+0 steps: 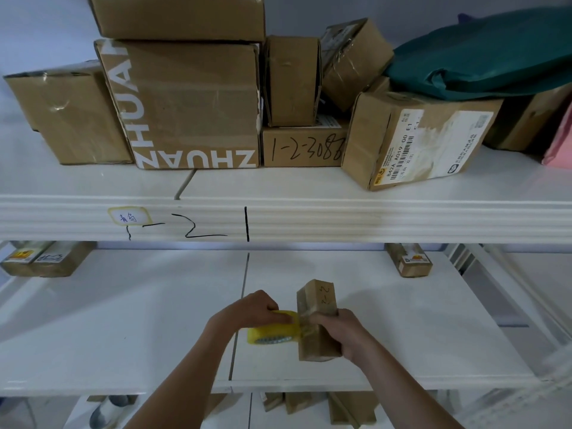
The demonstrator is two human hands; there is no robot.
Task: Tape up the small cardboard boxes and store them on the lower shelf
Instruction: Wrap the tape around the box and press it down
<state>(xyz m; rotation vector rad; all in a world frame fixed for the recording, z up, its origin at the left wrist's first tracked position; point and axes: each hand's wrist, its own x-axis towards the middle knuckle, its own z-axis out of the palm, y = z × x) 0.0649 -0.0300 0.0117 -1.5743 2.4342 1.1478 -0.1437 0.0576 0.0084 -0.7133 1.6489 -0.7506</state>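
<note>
Right hand (346, 331) grips tall brown box (317, 317); left hand (257, 308) holds yellow tape roll (274, 331).

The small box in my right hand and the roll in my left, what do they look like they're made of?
The small box looks like plain brown cardboard, matte, with pen marks on one face and a glossy strip where clear tape crosses it. The roll appears to be shiny, yellowish see-through plastic packing tape; its core is not clearly visible.

Topmost cardboard box (176, 15) is cut off by the upper edge. Pink item (561, 140) is cropped at right. Boxes beneath the shelf (322, 407) are mostly hidden.
</note>
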